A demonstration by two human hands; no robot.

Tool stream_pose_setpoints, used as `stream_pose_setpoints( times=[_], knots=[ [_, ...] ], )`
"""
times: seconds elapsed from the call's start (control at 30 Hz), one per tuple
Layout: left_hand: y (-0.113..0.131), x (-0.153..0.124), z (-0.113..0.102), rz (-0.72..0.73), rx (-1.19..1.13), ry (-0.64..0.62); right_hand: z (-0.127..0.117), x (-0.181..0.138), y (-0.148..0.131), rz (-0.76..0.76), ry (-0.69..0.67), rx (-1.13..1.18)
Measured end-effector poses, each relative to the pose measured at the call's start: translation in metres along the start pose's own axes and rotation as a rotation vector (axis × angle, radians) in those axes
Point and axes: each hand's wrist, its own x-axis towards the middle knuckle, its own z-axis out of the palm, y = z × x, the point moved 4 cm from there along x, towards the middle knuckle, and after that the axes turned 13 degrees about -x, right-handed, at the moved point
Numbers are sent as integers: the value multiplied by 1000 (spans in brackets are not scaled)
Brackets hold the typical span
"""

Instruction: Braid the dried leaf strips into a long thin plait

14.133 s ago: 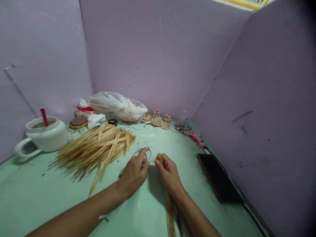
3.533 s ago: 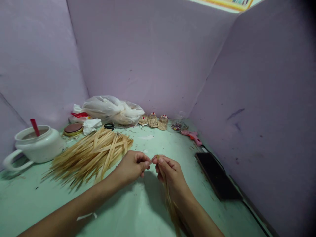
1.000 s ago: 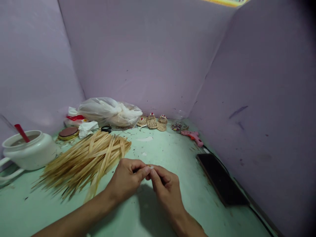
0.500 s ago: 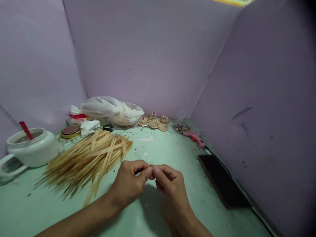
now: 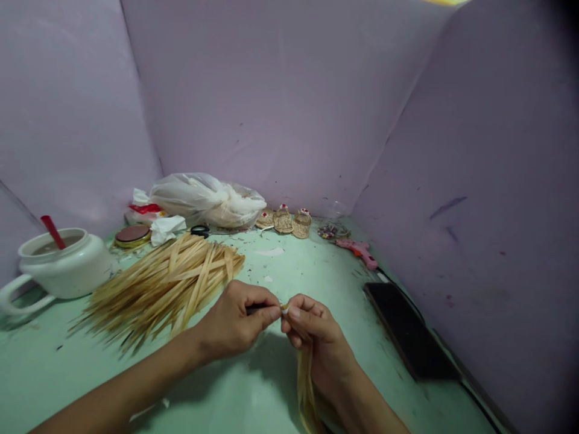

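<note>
My left hand [image 5: 235, 322] and my right hand [image 5: 316, 343] meet fingertip to fingertip low over the green table [image 5: 316, 271]. Both are closed in a pinch on the top end of a bundle of pale straw strips [image 5: 305, 386]. The strips hang down from my right hand, under its palm, toward me. My left thumb and forefinger nip the very tip; a thin dark thing shows under the left fingers, too small to name. A loose pile of straw strips [image 5: 167, 283] lies just left of my left hand.
A white pot [image 5: 63, 268] with a red stick stands far left. At the back lie a plastic bag [image 5: 208, 199], a round tin [image 5: 132, 236], scissors [image 5: 201, 230], small woven baskets [image 5: 284, 221] and a pink glue gun [image 5: 359, 252]. A dark phone [image 5: 402, 331] lies right. Purple panels enclose the table.
14 seconds ago my left hand held a thin ring, which is no longer visible. In the last second the hands stayed together and the straw strips came into sight below my right hand.
</note>
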Motion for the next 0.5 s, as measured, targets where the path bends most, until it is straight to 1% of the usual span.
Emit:
stream_pose_setpoints(
  times=[0.07,0.1,0.2,0.27,0.33,0.4,0.5],
  knots=[
    [2,-1,-3,52,70,-49,1,0,1,41,-48,2],
    [4,-1,-4,108,123,-77,1,0,3,70,-77,0],
    [10,-4,-6,348,310,-161,3,0,10,199,-176,-4],
    [12,-7,-6,508,408,-194,3,2,16,295,-233,-4],
    [13,-9,-6,626,465,-221,4,3,22,380,-285,-7],
    [13,-11,-7,681,488,-255,4,4,27,425,-333,-17],
    [15,-11,-8,676,429,-322,4,4,30,400,-351,-76]
  ],
)
